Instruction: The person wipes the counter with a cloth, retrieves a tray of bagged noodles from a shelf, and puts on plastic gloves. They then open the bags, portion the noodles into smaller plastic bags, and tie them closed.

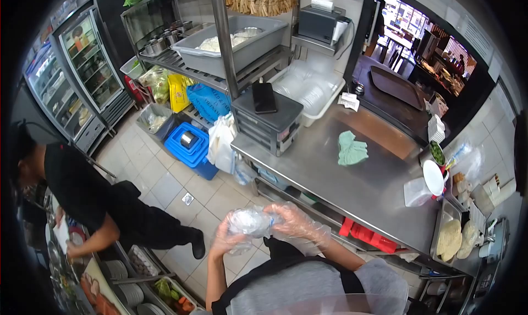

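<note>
In front of my body, above the tiled floor, I hold a crumpled clear plastic bag [250, 222] with some blue print on it. Its contents, if any, cannot be made out. My left hand [226, 237] grips its left side from below. Fingers of my right hand [290, 220] close on its right edge. Thin clear plastic gloves seem to cover both hands. The steel counter [324, 172] lies ahead and to the right, with a green cloth [352, 148] on it.
A co-worker [99, 197] in black works at the left bench. Along the counter stand a drawer unit [269, 128] with a phone [264, 98], a white bin of plastic containers [308, 87], and a tray of dough-like food [448, 238]. A blue lidded box [190, 150] sits on the floor.
</note>
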`<state>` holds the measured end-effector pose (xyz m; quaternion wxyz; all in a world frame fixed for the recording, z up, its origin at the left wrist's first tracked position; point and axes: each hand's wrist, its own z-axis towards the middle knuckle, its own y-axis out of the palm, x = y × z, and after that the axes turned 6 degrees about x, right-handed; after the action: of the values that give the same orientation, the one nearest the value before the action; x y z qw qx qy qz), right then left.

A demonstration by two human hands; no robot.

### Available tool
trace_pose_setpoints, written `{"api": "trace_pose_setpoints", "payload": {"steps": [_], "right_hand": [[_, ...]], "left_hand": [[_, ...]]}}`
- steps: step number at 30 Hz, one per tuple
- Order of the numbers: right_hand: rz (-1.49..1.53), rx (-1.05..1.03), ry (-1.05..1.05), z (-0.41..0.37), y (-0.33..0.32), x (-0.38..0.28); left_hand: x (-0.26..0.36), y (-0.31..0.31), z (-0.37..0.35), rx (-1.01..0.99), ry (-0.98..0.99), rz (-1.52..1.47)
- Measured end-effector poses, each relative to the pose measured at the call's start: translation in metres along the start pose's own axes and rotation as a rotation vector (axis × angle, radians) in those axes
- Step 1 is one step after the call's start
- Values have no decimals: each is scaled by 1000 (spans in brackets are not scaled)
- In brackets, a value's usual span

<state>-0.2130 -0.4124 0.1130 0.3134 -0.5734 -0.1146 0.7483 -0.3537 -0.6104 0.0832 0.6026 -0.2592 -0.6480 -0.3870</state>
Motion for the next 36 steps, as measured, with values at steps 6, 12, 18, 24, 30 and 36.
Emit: {"api": "trace_pose_setpoints", "payload": {"steps": [6,12,18,24,30,36], "right_hand": [[194,261,119,135,-58,-18],[393,812,-173,245,-74,15],[-403,1292,-250,292,-122,38],[-708,1535,98,282,-142,21],[-584,1646,136,287,-145,-5],[-409,1760,91,370,-119,-19]], "left_hand": [[29,-69,116,558,-87,-264],[-15,-208,187,886,38,-742],[-114,-379,280,1215,-122,-1000],[-124,-591,470,1382,-27,-715],[-70,-751,602,824,-161,-732],[-92,-719,593,703,24,-530]]}}
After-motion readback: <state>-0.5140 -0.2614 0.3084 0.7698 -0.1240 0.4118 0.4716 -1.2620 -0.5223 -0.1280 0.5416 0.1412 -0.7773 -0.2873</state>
